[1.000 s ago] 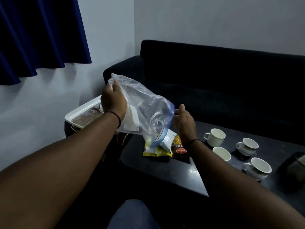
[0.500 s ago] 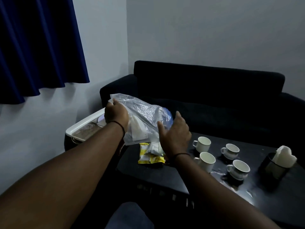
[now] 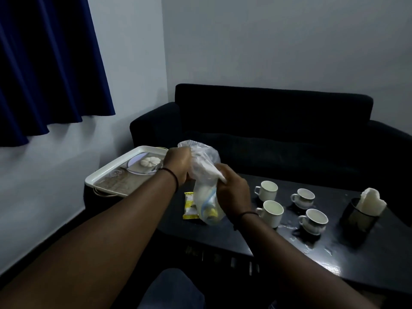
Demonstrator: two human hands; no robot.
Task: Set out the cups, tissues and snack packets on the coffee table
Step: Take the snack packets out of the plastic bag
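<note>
Snack step in hand, to judge by the layout: cups and tissues out already, bag getting emptied over the desk (image 3: 245, 244). Left grip (image 3: 178, 166) curled round the crumpled top of the clear plastic bag (image 3: 206, 197); right grip (image 3: 234, 192) curled round its middle, just beside the left. Both pinching plastic, neither spread. Hangs upright between them, lower end touching the desk or just above it; cannot tell which.

Inside the bag: something pale, plus a bit of yellow at the bottom. Possibly one more packet, but too blurred through the plastic to be sure.

Just left of the bag's lower end, a yellow snack packet (image 3: 189, 206), flat on the desk and partly behind the bag. Right of the bag, four white cups (image 3: 273, 212), upright, near one another but apart, nothing visible in them. Farther right of the bag, a dark holder (image 3: 359, 216) with white tissues (image 3: 371, 200) standing up out of it. Left of the bag, off the desk, a white tray (image 3: 107, 177) carrying a pale round thing and some flat items, hard to make out.

Next move probably calls for drawing or shaking out whatever remains, laying it beside the yellow packet, well apart from the cups. Thin plastic likely to cling, so a firm pinch at the top needed.
</note>
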